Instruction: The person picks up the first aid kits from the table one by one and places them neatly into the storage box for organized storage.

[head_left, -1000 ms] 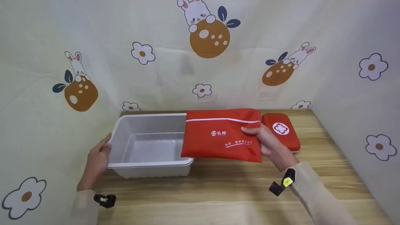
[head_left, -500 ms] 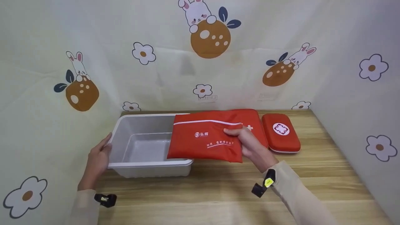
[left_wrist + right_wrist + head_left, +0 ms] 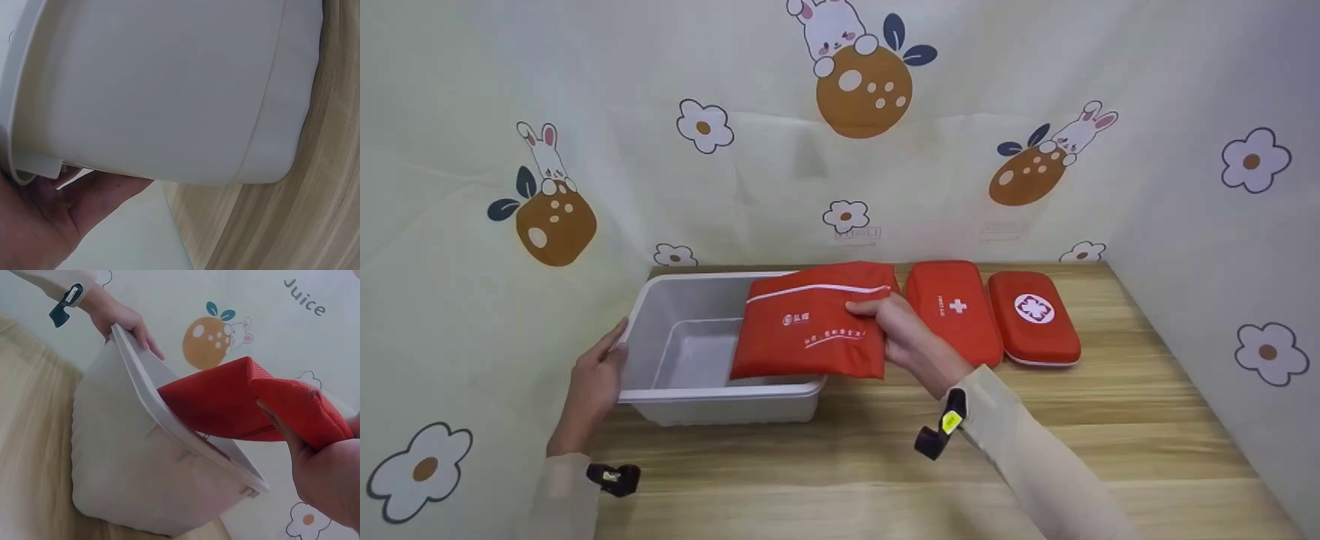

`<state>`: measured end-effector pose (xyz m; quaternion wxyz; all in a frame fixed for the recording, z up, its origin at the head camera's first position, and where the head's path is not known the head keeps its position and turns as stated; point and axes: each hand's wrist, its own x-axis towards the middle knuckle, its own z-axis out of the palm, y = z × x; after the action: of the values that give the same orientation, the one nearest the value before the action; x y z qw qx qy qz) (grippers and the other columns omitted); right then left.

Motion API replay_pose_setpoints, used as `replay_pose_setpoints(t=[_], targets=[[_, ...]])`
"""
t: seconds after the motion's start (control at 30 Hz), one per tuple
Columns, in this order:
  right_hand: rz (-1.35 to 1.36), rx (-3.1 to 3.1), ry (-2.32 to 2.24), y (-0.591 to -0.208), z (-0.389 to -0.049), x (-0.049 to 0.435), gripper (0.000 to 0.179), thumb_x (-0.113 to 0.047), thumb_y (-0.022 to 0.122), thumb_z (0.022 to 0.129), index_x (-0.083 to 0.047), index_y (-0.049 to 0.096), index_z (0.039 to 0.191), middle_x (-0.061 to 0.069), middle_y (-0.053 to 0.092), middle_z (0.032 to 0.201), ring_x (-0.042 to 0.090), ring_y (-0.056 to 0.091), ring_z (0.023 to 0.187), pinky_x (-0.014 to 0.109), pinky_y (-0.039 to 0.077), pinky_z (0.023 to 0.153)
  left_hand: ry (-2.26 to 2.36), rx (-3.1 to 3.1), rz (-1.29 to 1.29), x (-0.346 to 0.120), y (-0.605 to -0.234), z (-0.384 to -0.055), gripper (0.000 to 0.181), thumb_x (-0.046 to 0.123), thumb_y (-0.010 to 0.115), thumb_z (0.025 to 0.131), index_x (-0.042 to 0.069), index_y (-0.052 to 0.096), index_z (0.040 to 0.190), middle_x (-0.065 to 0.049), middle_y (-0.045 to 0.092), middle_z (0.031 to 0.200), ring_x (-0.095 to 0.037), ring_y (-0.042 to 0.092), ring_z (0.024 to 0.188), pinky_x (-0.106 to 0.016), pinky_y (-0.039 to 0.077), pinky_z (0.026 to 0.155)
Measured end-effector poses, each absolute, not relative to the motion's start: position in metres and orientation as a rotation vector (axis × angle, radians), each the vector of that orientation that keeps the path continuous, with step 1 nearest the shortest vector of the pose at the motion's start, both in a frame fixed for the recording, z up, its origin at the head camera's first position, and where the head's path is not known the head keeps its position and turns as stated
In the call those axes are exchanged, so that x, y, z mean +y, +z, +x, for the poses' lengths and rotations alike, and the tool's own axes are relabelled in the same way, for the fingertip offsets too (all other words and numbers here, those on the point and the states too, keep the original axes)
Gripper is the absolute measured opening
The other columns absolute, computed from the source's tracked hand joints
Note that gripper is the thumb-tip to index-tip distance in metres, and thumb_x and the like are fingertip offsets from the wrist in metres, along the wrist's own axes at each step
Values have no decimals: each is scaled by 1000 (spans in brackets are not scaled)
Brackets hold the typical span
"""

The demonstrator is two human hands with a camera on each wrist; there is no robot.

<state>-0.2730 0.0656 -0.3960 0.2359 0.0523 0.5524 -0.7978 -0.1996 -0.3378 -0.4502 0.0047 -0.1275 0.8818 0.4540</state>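
A flat red zip pouch point(image 3: 810, 322) with a white zipper and white print is pinched at its right side by my right hand point(image 3: 911, 334). The pouch overlaps the right half of a light grey plastic bin point(image 3: 720, 397), and in the right wrist view its far end dips past the bin's rim point(image 3: 152, 402). My left hand point(image 3: 598, 375) grips the bin's left rim, thumb on top; in the left wrist view its fingers point(image 3: 107, 194) lie under the rim beside the outer wall. The bin stands upright on the wooden table.
Right of the bin lie a red first aid case point(image 3: 956, 330) with a white cross and a smaller red case point(image 3: 1031, 330) with a round white emblem. Patterned cloth walls point(image 3: 765, 202) enclose the wooden table point(image 3: 825, 480) at the back and sides.
My right hand has moved left with the red pouch, from beside the bin to over its right half, uncovering the first aid case. The left hand and the bin stay put.
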Motion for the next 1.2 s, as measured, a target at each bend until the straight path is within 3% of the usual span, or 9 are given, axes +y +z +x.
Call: replay_pose_setpoints(t=[0.87, 1.2], targets=[[111, 1493, -2110, -407, -273, -32, 49, 0, 61, 91, -4, 45, 137, 14, 60, 131, 28, 63, 118, 46, 54, 104, 1424, 2795, -381, -337, -452, -201, 53, 31, 19, 110, 24, 14, 162, -9, 10, 169, -41, 7, 156, -64, 12, 124], [10, 1467, -2142, -415, -273, -57, 38, 3, 57, 91, 2, 51, 129, 14, 65, 119, 27, 67, 111, 46, 56, 102, 1459, 2804, -381, -339, -453, -198, 52, 28, 22, 109, 24, 18, 161, -12, 15, 168, -41, 14, 155, -61, 17, 125]])
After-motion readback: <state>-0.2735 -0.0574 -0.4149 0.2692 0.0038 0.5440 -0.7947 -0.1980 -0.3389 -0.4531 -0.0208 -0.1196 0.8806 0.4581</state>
